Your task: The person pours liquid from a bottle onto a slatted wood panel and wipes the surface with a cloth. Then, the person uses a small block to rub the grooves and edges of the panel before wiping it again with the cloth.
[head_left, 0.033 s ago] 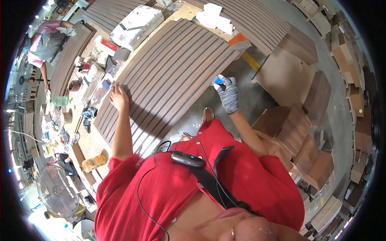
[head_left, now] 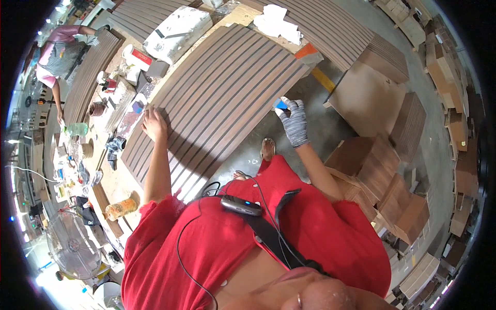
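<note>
A slatted wooden panel (head_left: 227,98), brown with dark parallel grooves, lies across the workbench in front of me. My left hand (head_left: 154,124), bare, rests on the panel's left edge with its fingers spread. At the opposite edge is my right hand (head_left: 294,121) in a grey knitted glove. Its fingers are closed on a small blue block (head_left: 280,105), which is at or very near the panel's edge; whether it touches cannot be made out. The glove hides part of the block.
Left of the panel, the bench holds a white-and-red can (head_left: 137,57), a grey block (head_left: 157,69) and a yellowish bottle (head_left: 121,209). A fan (head_left: 74,245) stands lower left. A co-worker (head_left: 62,57) is at the upper left. Brown boxes (head_left: 361,160) are stacked at my right.
</note>
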`<state>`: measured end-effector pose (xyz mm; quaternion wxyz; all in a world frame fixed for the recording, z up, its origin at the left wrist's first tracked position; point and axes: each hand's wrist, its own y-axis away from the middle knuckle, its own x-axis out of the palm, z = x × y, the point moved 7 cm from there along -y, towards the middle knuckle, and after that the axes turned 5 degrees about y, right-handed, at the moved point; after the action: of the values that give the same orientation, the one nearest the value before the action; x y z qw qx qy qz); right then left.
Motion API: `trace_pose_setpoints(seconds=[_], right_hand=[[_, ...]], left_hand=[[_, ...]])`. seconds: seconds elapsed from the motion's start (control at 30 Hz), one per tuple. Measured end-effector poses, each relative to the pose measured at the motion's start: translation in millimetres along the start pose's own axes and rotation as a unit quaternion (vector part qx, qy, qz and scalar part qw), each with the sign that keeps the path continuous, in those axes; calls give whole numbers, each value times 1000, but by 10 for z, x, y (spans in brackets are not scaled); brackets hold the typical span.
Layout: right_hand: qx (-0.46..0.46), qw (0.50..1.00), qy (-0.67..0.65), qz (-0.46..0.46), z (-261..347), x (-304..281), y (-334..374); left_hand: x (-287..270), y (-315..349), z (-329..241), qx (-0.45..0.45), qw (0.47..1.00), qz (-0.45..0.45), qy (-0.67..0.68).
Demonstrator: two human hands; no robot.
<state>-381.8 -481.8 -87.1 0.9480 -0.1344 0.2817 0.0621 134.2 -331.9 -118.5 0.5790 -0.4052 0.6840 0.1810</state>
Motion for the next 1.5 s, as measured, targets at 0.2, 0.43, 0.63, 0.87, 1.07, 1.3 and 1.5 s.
trace_pose_setpoints(seconds=[0.2, 0.43, 0.63, 0.87, 1.07, 1.3, 1.5], right_hand=[[4, 998, -34, -47, -53, 44, 264], [42, 984, -147, -91, -329, -102, 136], [3, 996, 5, -84, -154, 21, 20], [-3, 999, 19, -35, 243, 315, 522], [-8, 999, 36, -30, 348, 308, 510], [-65, 990, 98, -73, 138, 57, 12], [-64, 985, 118, -111, -332, -175, -577]], left_hand=[[21, -14, 17, 9, 1000, -8, 9], [27, -7, 87, 8, 1000, -20, 16], [41, -8, 61, 13, 999, -26, 24], [77, -16, 123, 22, 999, -36, 16], [67, -12, 67, 22, 1000, -16, 4], [58, -20, 122, 15, 1000, -14, 9], [122, -46, 136, 24, 999, -17, 14]])
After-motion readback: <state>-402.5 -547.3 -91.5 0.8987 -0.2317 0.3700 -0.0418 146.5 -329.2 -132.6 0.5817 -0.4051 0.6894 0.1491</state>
